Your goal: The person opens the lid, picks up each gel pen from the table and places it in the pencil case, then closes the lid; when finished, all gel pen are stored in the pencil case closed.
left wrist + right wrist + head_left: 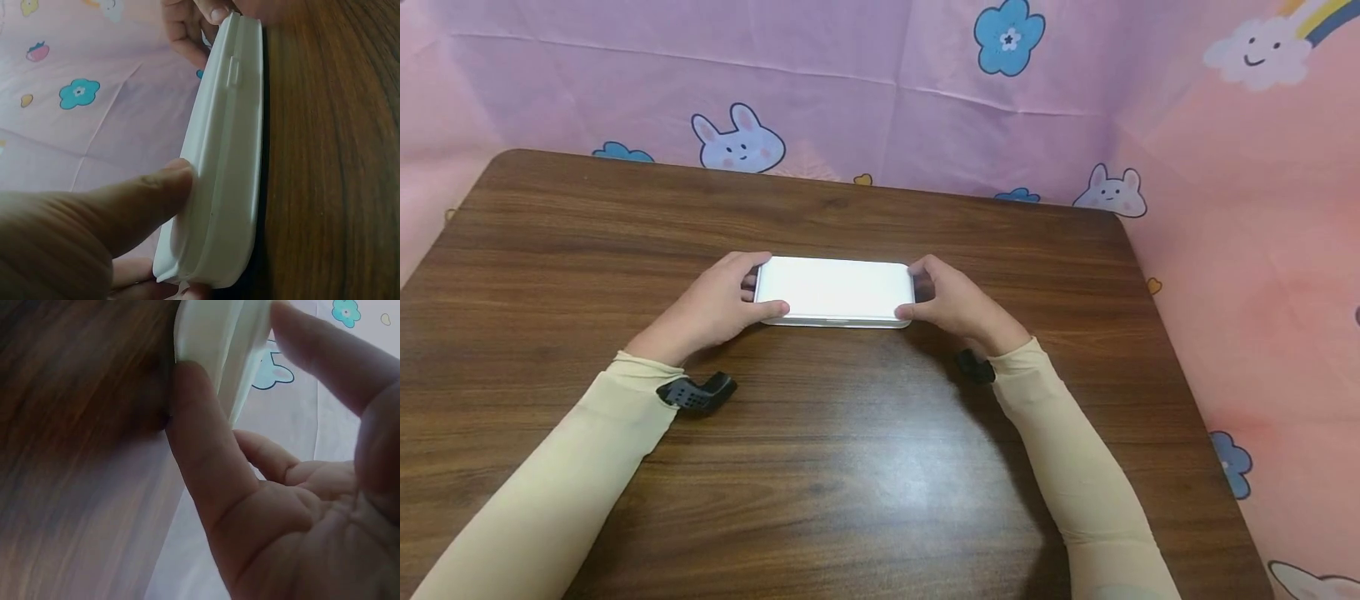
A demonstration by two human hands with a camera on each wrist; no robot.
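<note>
A white, flat, oblong case [835, 287] with rounded corners lies lengthwise across the table in the head view. Its lid is down, and a seam with a small tab [233, 71] runs along the near side in the left wrist view. The left hand [722, 300] grips the left end, thumb on the top near edge and fingers at the end. At the other end the right hand [951, 300] holds the case in the same way. In the right wrist view, a fingertip [192, 378] presses against the case's end wall. The inside of the case is hidden.
The brown wood-grain table [820, 467] spreads around the case. Pink and lilac cloth [842, 83] with cartoon prints hangs behind it and along the right side. Black wrist devices [696, 393] sit on both sleeved forearms.
</note>
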